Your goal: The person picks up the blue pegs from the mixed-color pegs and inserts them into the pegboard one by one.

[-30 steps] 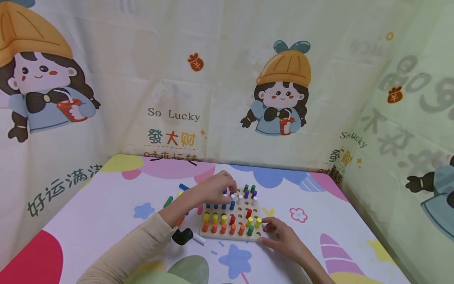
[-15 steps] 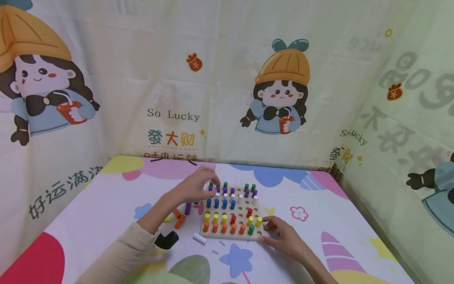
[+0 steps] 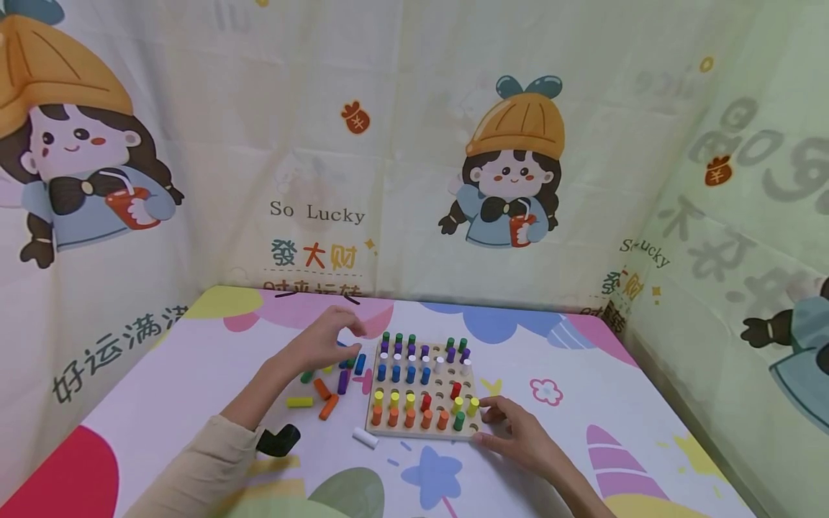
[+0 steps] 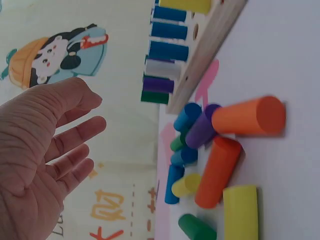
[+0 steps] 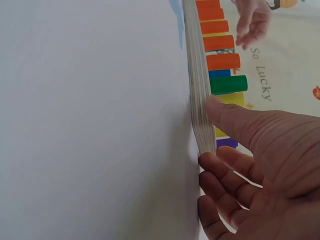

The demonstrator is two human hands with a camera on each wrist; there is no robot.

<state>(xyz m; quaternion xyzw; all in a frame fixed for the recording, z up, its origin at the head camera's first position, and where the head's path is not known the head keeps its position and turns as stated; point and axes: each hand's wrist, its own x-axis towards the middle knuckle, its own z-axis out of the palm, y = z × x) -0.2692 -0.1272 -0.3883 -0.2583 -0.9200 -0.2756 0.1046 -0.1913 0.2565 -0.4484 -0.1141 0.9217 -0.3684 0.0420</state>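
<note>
Left hand hovers over loose pegs beside pegboard

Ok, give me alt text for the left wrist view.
An open left hand hovers beside a loose pile of coloured pegs lying on the table. A wooden pegboard holding upright pegs runs along the top.

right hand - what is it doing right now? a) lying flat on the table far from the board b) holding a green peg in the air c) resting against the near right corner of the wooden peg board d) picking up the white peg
c: the right hand rests with thumb and fingers against the corner edge of the wooden peg board, holding no peg.
</note>
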